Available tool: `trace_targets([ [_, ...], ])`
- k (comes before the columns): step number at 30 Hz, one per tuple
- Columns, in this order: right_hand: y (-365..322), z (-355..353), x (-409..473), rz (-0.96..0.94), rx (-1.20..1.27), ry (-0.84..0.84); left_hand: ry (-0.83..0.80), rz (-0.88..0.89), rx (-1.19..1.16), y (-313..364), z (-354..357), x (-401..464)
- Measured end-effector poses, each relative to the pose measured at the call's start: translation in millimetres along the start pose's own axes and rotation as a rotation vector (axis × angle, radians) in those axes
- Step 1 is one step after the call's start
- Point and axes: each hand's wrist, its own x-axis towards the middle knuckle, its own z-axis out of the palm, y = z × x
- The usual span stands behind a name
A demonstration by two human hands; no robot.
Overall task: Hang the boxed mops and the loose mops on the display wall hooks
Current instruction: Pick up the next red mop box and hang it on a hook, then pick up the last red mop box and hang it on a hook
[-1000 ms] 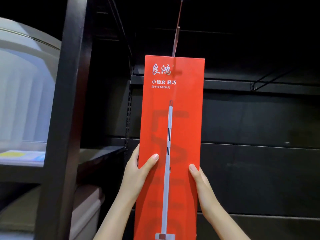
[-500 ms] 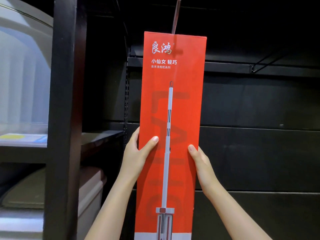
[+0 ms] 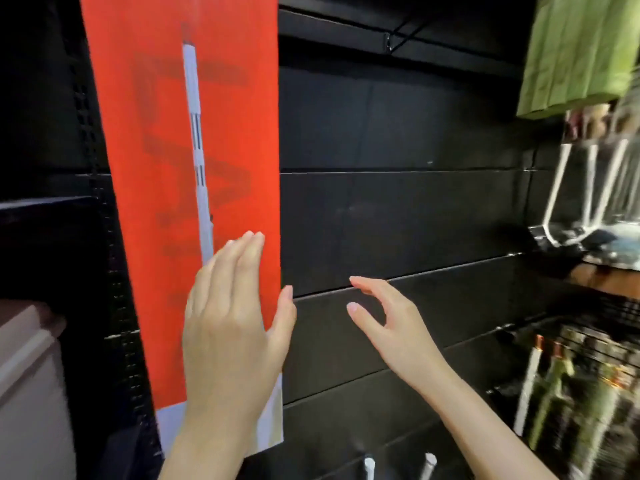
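A tall red mop box (image 3: 156, 168) with a white mop printed on it hangs against the black display wall (image 3: 398, 209) at the left; its top is out of frame. My left hand (image 3: 232, 320) is flat and open in front of the box's lower right part, fingers together, holding nothing. My right hand (image 3: 388, 320) is off the box to its right, open and curled, in front of the bare wall. An empty wall hook (image 3: 389, 43) sticks out at the upper middle. Two white handle tips (image 3: 398, 462) show at the bottom edge.
A green hanging item (image 3: 581, 53) and white-framed goods (image 3: 588, 188) fill the upper right. Packaged items (image 3: 571, 393) sit in a wire rack at the lower right. A pale storage bin (image 3: 31, 393) and a black shelf post are at the left.
Both hands have let go of the red box, which now hangs by itself. The view has swung down and right, and my right hand has moved away to the right.
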Motion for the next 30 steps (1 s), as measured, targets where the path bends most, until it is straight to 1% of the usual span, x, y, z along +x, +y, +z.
trace_targets([
  [2, 22.3, -31.9, -30.9, 0.041, -0.166, 0.028, -0.187, 0.042, -0.084, 28.5, 29.5, -17.1],
  [4, 47.0, -71.2, -71.2, 0.078, -0.351, 0.06, -0.413, 0.09, -0.126, 63.1, 57.7, -39.9],
  [5, 60.6, -92.4, -95.6, 0.113, -0.436, 0.069, -0.545, 0.118, -0.14, 83.4, 69.9, -53.1],
  [7, 84.5, -135.5, -152.1, 0.246, -0.539, 0.082, -0.823, 0.178, -0.181, 128.7, 88.6, -84.9],
  [9, 106.0, -176.7, -217.0, 0.43, -0.566, 0.107, -1.028, 0.237, -0.279, 176.3, 104.6, -123.5],
  [11, 123.4, -214.4, -290.8, 0.624, -0.558, 0.142, -1.198, 0.252, -0.405, 229.2, 114.9, -164.4],
  [13, 134.2, -248.7, -371.0, 0.83, -0.493, 0.2, -1.379, 0.247, -0.529, 285.6, 119.3, -208.2],
  [15, 137.0, -282.0, -449.0, 0.997, -0.419, 0.303, -1.545, 0.271, -0.638, 345.3, 118.4, -252.4],
  [18, 124.5, -324.4, -553.8, 1.207, -0.356, 0.467, -1.705, 0.326, -0.791, 432.9, 104.3, -316.8],
  [22, 97.3, -366.7, -660.9, 1.391, -0.287, 0.736, -1.843, 0.36, -0.936, 530.1, 73.8, -380.8],
  [26, 82.2, -404.7, -726.6, 1.463, -0.257, 0.954, -1.959, 0.413, -0.995, 606.2, 58.9, -421.4],
  [30, 87.8, -447.2, -763.6, 1.471, -0.242, 1.084, -2.017, 0.461, -1.011, 676.6, 64.7, -449.2],
])
